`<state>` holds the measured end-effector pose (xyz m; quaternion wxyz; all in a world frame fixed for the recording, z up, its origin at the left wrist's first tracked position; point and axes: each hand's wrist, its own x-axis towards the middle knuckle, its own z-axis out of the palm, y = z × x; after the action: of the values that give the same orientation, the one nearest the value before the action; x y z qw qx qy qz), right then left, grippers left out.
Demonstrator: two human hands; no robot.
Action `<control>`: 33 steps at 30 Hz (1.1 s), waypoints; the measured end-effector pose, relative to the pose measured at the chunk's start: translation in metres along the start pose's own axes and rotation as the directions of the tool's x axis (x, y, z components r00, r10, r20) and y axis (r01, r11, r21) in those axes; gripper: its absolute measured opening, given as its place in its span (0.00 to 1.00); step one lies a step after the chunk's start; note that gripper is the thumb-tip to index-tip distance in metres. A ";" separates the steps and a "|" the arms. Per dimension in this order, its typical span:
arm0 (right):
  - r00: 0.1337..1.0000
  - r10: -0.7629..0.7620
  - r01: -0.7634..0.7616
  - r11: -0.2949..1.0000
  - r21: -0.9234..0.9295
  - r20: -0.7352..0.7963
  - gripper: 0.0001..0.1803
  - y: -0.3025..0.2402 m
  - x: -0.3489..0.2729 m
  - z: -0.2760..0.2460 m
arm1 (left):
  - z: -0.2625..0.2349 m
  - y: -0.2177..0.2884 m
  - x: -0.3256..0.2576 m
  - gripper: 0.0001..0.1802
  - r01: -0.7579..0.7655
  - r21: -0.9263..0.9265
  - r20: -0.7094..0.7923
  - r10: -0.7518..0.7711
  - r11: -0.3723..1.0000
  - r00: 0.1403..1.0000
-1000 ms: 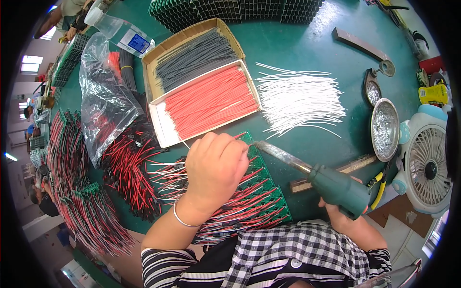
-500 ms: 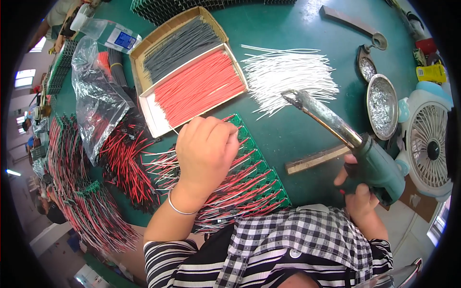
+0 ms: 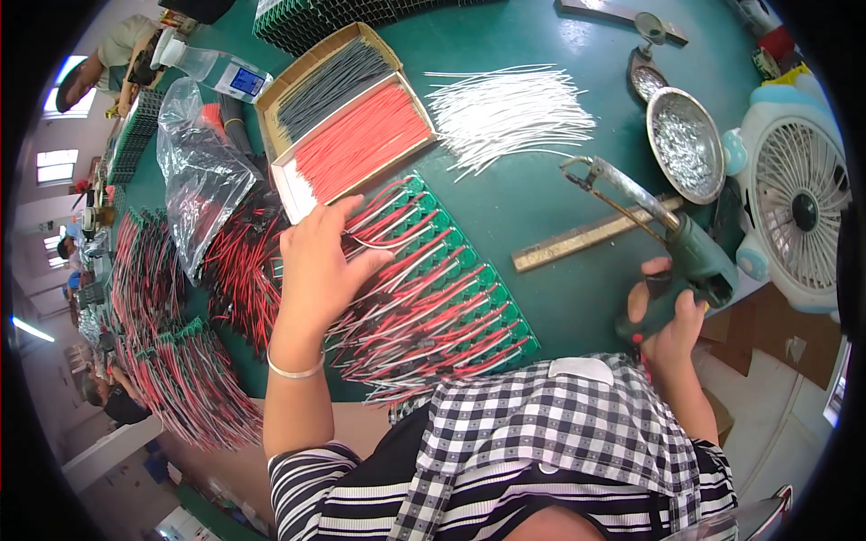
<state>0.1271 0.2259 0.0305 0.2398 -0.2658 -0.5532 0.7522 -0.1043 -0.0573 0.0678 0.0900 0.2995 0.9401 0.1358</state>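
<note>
My left hand hovers over the near-left ends of the wires, its thumb and fingers apart. Beneath it and to its right lies a green circuit board panel with rows of red, white and black wires running off to the left. On the right side, my right hand is wrapped round the handle of a dark green soldering gun. The gun's metal tip points up and left, above the table and apart from the panel.
A cardboard box holds black and red wires; white wires lie beside it. Right of these are a metal bar, a round dish of silvery bits and a fan. Wired boards, a plastic bag and a bottle stand left.
My left hand has gone from closed fingers to spread ones and shifted left and down off the panel's upper end. The soldering gun stays in my right hand, its tip slightly turned.
</note>
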 end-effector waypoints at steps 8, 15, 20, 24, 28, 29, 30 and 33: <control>0.987 -0.084 0.052 0.973 0.225 0.137 0.28 0.012 0.004 -0.014 | -0.047 -0.006 -0.014 0.18 -0.046 -0.270 -0.192 -0.006 0.962 0.981; 0.984 -0.123 0.087 0.963 0.257 0.130 0.27 0.012 0.006 -0.019 | -0.112 0.015 -0.028 0.13 0.038 -0.566 -0.027 -0.064 0.823 0.998; 0.983 -0.114 0.072 0.960 0.271 0.141 0.25 0.013 0.009 -0.012 | -0.001 0.039 -0.028 0.19 0.215 -0.465 0.456 0.024 0.859 0.890; 0.985 -0.121 0.082 0.957 0.279 0.123 0.25 0.014 0.010 -0.016 | 0.007 0.050 -0.032 0.23 0.088 -0.350 0.401 0.064 0.933 0.914; 0.990 -0.016 -0.014 0.978 0.208 0.142 0.25 0.024 0.012 -0.025 | 0.005 0.039 -0.047 0.41 -0.085 -0.274 0.229 0.151 0.958 0.962; 0.995 -0.054 0.034 0.974 0.225 0.084 0.25 0.021 0.010 -0.018 | 0.001 0.038 -0.049 0.44 -0.062 -0.325 0.201 0.133 0.944 0.970; 0.987 -0.023 -0.022 0.961 0.277 0.156 0.25 0.021 0.011 -0.021 | -0.008 0.040 -0.049 0.45 -0.071 -0.285 0.197 0.131 0.956 0.972; 0.982 -0.143 0.094 0.937 0.336 0.123 0.24 0.023 0.009 -0.018 | -0.004 0.042 -0.061 0.50 -0.200 -0.068 0.171 0.209 0.978 0.963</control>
<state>0.1308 0.2377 0.0028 0.2845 -0.1327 -0.4512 0.8354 -0.0335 -0.0612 0.0898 0.1665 0.4033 0.8887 0.1405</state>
